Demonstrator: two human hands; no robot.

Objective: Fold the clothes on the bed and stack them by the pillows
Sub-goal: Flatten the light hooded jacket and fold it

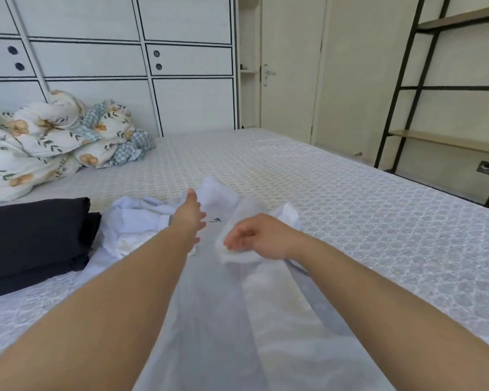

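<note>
Your right hand pinches the white garment mid-bed; your left hand reaches over it, fingers loose, right of the folded dark clothes.

White garment lies unfolded on the bed, stretched lengthwise from the near edge toward the middle, far end bunched and rumpled, small dark green mark near that end. Dark navy clothes sit folded in a flat stack at its left, just beside it. Floral bedding pile sits at the far left corner.
</note>
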